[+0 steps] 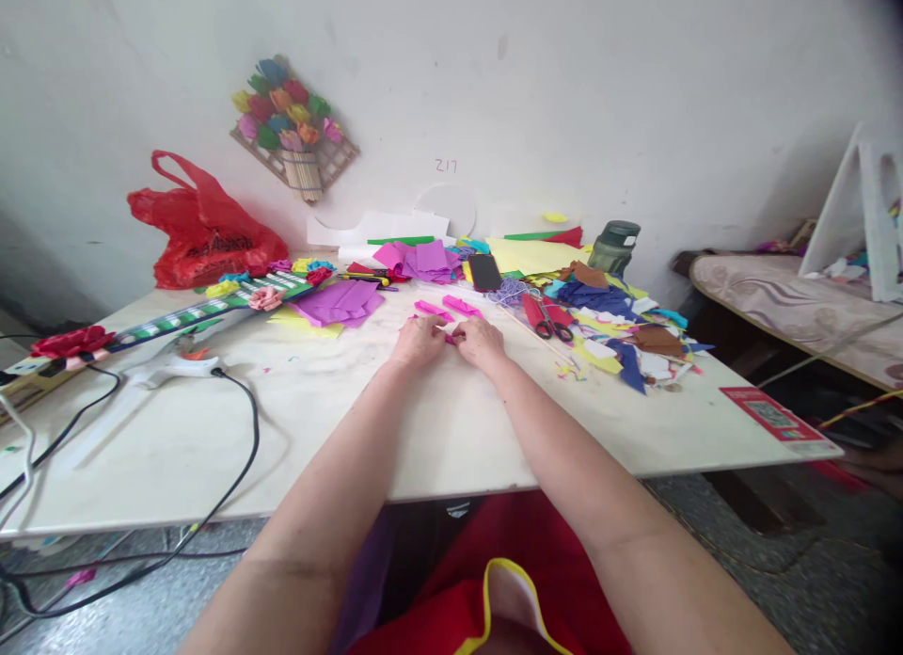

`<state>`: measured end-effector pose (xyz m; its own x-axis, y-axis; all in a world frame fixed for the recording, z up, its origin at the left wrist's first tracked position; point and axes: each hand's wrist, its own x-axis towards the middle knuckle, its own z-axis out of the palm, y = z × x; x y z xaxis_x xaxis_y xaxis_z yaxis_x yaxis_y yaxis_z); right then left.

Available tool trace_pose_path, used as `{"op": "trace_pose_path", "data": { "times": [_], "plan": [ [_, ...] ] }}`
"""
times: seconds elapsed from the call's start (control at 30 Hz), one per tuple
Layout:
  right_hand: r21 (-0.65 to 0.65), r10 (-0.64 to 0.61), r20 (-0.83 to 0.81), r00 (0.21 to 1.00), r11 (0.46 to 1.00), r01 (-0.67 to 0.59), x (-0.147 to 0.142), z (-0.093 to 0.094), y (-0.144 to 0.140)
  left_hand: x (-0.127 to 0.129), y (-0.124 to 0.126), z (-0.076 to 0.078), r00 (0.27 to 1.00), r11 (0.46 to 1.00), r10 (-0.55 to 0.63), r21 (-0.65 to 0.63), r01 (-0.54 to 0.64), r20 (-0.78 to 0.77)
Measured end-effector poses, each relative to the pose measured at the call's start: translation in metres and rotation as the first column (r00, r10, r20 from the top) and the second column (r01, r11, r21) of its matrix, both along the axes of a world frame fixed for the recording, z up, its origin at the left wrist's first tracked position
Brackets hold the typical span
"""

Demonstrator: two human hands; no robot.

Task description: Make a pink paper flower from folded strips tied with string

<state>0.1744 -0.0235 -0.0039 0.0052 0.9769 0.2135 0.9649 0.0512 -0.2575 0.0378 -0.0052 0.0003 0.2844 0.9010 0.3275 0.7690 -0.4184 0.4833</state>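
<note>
Both hands meet over the middle of the white table, fingers closed on a small piece of pink paper (450, 338), mostly hidden beneath the fingertips. My left hand (421, 340) pinches its left end, while my right hand (480, 341) grips the right end. Just beyond the fingers lie two folded pink paper strips, one on the left (433, 311) and one on the right (462, 306). A pair of scissors (553, 329) with dark handles rests to the right of my right hand, near a thin wooden stick (526, 326).
Coloured paper scraps (599, 302) heap on the right, beside a dark green bottle (614, 247). A phone (484, 272) and purple sheets (340, 302) lie further back. At left are a white glue gun (169, 366) with a black cord, a flower-trimmed strip (212, 309) and a red bag (204, 227).
</note>
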Motion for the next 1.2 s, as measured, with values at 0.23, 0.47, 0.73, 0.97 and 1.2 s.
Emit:
{"op": "trace_pose_path", "data": {
  "times": [0.23, 0.47, 0.73, 0.97, 1.2],
  "plan": [
    [0.027, -0.018, -0.051, 0.999, 0.999, 0.019, 0.0, -0.005, 0.004, 0.0, 0.0, 0.0, 0.999, 1.0, -0.002, -0.019, 0.003, 0.044],
    [0.149, -0.069, -0.188, 0.98, 0.984, 0.097, 0.005, -0.006, 0.006, -0.001, 0.002, -0.005, 0.996, 0.997, -0.055, 0.065, 0.05, 0.076],
    [0.202, -0.104, -0.29, 0.952, 0.965, 0.167, 0.008, -0.003, 0.006, -0.004, 0.005, -0.006, 0.97, 0.997, -0.009, 0.076, -0.01, 0.243],
    [0.117, -0.203, -0.332, 0.921, 0.96, 0.253, 0.026, 0.01, 0.018, -0.007, 0.01, -0.005, 0.907, 0.996, 0.035, 0.063, -0.068, 0.42],
    [0.03, -0.26, -0.211, 0.942, 0.962, 0.272, 0.043, 0.024, 0.034, -0.012, 0.015, -0.009, 0.869, 0.988, 0.078, 0.077, -0.132, 0.489]
  ]
}}
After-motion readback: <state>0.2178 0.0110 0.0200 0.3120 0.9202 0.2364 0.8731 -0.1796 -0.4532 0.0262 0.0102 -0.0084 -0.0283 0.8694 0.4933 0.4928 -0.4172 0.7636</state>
